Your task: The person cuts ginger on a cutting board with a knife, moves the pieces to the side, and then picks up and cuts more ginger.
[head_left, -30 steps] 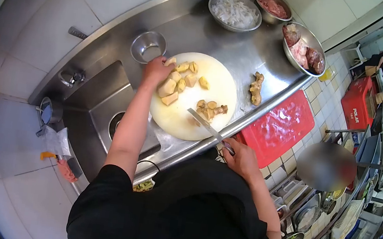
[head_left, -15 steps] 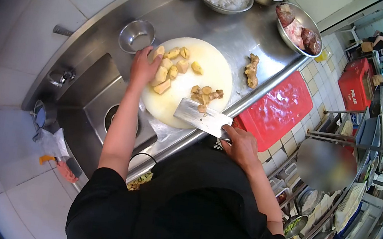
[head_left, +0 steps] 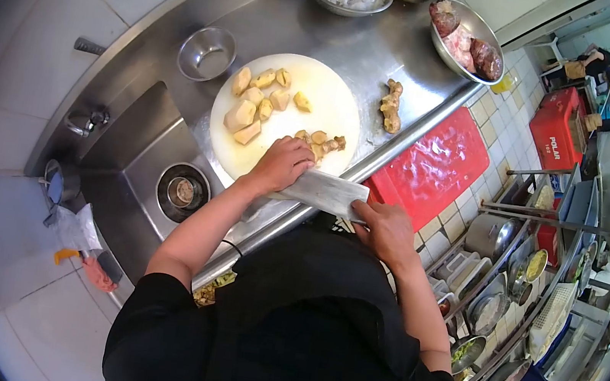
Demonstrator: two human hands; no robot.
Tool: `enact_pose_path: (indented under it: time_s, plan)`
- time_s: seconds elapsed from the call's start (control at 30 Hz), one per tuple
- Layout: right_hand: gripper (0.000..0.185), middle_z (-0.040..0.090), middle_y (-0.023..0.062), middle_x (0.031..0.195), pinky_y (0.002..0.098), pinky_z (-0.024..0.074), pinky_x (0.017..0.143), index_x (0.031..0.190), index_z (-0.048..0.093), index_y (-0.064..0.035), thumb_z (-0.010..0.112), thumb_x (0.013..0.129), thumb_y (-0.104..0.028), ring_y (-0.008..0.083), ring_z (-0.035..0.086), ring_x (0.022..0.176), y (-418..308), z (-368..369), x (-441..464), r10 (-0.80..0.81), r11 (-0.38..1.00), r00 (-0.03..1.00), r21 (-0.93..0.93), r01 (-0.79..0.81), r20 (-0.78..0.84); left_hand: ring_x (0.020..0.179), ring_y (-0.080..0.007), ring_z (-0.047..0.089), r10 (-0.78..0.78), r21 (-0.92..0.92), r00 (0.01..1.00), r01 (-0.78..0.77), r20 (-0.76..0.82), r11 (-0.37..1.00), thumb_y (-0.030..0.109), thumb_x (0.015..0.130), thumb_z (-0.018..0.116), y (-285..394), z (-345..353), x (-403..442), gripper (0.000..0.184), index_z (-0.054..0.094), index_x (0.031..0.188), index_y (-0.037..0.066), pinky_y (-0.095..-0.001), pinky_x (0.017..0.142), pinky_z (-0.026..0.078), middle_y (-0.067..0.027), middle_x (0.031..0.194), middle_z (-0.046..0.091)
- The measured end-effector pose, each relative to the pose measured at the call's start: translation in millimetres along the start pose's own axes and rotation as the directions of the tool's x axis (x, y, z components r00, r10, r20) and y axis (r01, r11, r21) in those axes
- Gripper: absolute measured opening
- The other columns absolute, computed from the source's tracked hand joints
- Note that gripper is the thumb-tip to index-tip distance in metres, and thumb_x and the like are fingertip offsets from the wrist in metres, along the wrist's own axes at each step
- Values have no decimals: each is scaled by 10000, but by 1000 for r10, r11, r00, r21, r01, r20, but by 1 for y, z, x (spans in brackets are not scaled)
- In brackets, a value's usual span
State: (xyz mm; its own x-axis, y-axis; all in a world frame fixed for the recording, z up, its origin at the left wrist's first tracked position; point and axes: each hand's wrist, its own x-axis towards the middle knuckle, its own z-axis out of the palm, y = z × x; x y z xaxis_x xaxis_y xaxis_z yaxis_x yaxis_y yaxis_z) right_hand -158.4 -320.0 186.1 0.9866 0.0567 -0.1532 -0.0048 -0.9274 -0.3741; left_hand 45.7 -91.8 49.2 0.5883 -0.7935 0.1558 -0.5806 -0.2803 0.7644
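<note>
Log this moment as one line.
right hand: holds cleaver | left hand: at blade | pale chunks: on white board | knobbly root: on steel counter, off board

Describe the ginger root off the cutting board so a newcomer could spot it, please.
On the steel counter, find the round white board. Between it and the bowl of dark meat lies a knobbly, brown-skinned ginger root. It sits alone on steel, unlike the pieces on the board.

Cleaver (head_left: 328, 193) end perhaps behind left hand (head_left: 281, 166)
</note>
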Motion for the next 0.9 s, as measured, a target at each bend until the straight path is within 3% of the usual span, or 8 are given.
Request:
enact_pose_path:
  time_s: [0.2,0.27,0.33,0.4,0.43,0.53,0.73,0.9]
  plan:
    - [333,758,146,920,485,580,748,1216,752,-108,802,899,-198,365,755,866,15,-10,-38,137,974,986,193,-116,-100,1183,-349,640,-197,-67,924,185,-327,980,204,965,745,-17,-5,-7,202,778,1099,56,-454,1049,500,-133,1147,716]
    - [297,740,182,868,461,579,699,1226,742,-69,760,963,-206,363,756,796,24,1,-42,412,852,908,388,-352,-81,1301,-369,608,-252,-72,925,241,-286,968,260,979,752,-24,-3,-3,315,749,1227,66,-459,1124,475,-166,1296,689]
    - [221,703,149,772,405,548,599,1171,704,-28,681,1054,-214,280,716,641,55,41,-42,345,886,915,394,-244,-208,1426,-409,522,-201,-14,930,206,-309,978,345,1014,729,-29,12,3,493,663,1420,73,-483,1207,416,-215,1516,583]
    - [202,636,71,711,346,507,525,1091,651,-13,611,1109,-210,177,634,549,68,60,-29,568,521,822,759,-391,34,1545,-442,394,-196,88,964,214,-179,973,423,1040,695,-25,20,7,676,513,1586,70,-505,1289,324,-256,1669,429]
    - [211,585,19,712,302,462,479,1056,604,-14,556,1143,-200,100,560,516,75,71,-21,548,452,835,821,-350,55,1563,-450,367,-164,97,981,174,-100,980,435,1042,691,-14,24,9,713,477,1610,62,-509,1303,299,-270,1680,407]
    - [208,598,31,729,303,460,475,1084,605,-7,560,1144,-201,109,550,507,89,96,-5,530,287,835,895,-343,150,1599,-459,317,-121,44,993,121,3,992,489,1031,694,-3,21,7,833,372,1669,62,-513,1328,258,-293,1704,356]
    - [242,589,30,740,312,455,467,1246,614,-12,569,1144,-228,111,534,501,83,104,11,485,396,862,842,-366,147,1602,-459,309,-195,-83,962,182,-190,980,598,980,715,-2,13,4,956,328,1692,91,-530,1329,248,-291,1733,295]
    - [275,580,30,721,338,472,475,1260,616,-7,599,1127,-246,120,551,505,68,95,29,456,526,872,737,-424,176,1623,-458,262,-187,205,971,215,-149,955,701,891,762,10,28,18,1024,372,1699,208,-579,1337,188,-276,1750,282]
